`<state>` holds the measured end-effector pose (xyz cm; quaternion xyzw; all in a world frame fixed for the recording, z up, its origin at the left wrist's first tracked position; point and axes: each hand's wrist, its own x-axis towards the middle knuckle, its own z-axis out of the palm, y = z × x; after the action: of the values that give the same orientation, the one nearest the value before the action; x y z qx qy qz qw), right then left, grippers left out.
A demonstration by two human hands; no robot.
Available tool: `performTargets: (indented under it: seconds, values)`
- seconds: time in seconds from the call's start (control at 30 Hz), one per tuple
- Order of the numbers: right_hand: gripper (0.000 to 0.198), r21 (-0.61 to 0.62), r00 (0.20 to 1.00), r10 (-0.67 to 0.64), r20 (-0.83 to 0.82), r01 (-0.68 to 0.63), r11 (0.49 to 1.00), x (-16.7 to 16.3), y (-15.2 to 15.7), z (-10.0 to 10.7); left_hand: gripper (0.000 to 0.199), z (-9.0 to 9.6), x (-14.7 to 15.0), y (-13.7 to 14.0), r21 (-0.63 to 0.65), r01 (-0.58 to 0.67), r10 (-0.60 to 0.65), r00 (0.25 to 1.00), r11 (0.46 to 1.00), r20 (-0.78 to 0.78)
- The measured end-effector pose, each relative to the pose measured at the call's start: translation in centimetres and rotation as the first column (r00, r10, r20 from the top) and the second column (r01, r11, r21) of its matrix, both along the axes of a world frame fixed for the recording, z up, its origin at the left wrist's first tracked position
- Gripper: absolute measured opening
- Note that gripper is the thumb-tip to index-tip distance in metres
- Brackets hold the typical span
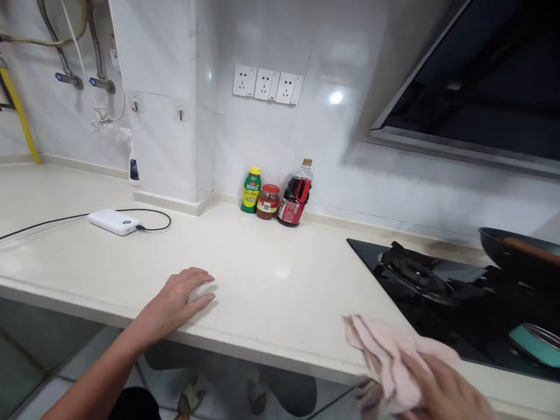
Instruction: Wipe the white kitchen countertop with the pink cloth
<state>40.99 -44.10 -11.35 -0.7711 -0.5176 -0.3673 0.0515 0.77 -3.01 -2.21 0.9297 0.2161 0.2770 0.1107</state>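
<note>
My right hand (446,385) grips a pale pink cloth (385,361) at the lower right. The cloth is bunched over the counter's front edge, close to the near corner of the black gas stove (385,274), and part of it hangs below the edge. Blur softens the fingers of this hand. Near the front of the white countertop (262,280), my left hand (184,297) holds nothing, its thumb and fingers apart.
A green bottle with yellow cap (251,189), a red-lidded jar (268,202) and a dark sauce bottle (295,195) stand by the wall. A white power bank (114,221) with a black cable lies left. A wok (520,251) sits on the stove beneath the range hood (481,81).
</note>
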Motion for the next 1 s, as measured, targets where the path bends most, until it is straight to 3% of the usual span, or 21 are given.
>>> performTargets:
  seconds: [0.07, 0.17, 0.33, 0.43, 0.5, 0.6, 0.73, 0.87, 0.93, 1.0]
  values:
    - [0.061, 0.024, 0.999, 0.039, 0.035, -0.04, 0.999, -4.4, 3.7, 0.7, 0.039, -0.4, 0.0, 0.1, 0.026, -0.008, 0.008, 1.0, 1.0, 0.001]
    - [0.067, 0.044, 0.997, 0.044, -0.064, -0.041, 0.998, -11.1, 9.7, 1.6, 0.039, -0.6, 0.1, 0.3, 0.047, -0.008, 0.008, 1.0, 0.999, -0.004]
    - [0.095, -0.06, 0.929, 0.231, -0.29, -0.259, 0.964, -20.8, 20.1, 3.7, 0.046, -0.3, 0.2, 0.6, -0.005, -0.043, 0.043, 0.999, 0.999, 0.028]
    - [0.096, -0.14, 0.884, 0.344, -0.316, -0.402, 0.905, -24.7, 24.8, 5.0, 0.047, -0.2, 0.1, 1.0, -0.056, -0.053, 0.059, 0.992, 0.997, 0.108]
    - [0.093, -0.127, 0.866, 0.41, -0.285, -0.459, 0.879, -25.8, 25.9, 5.5, 0.046, -0.2, -0.1, 1.2, -0.098, -0.056, 0.07, 0.987, 0.994, 0.144]
    - [0.091, -0.054, 0.83, 0.509, -0.229, -0.532, 0.845, -24.4, 24.0, 5.8, 0.047, -0.2, -0.3, 1.5, -0.113, -0.071, 0.085, 0.989, 0.991, 0.125]
    - [0.079, 0.086, 0.844, 0.505, -0.181, -0.497, 0.863, -17.4, 16.9, 4.7, 0.047, -0.3, -0.4, 1.5, -0.054, -0.097, 0.099, 0.994, 0.994, 0.046]
    - [0.059, 0.159, 0.928, 0.325, -0.184, -0.298, 0.941, -8.0, 7.4, 2.9, 0.043, -0.5, -0.4, 1.7, -0.054, -0.112, 0.113, 0.993, 0.992, 0.024]
    - [0.047, 0.137, 0.962, 0.157, -0.222, -0.129, 0.982, -4.2, 3.1, 2.7, 0.045, -0.6, -0.4, 1.7, -0.047, -0.116, 0.117, 0.993, 0.992, 0.022]
    - [0.04, 0.155, 0.969, -0.006, -0.245, 0.045, 0.987, -1.7, -0.2, 3.1, 0.046, -0.7, -0.3, 1.7, -0.042, -0.12, 0.121, 0.992, 0.992, 0.02]
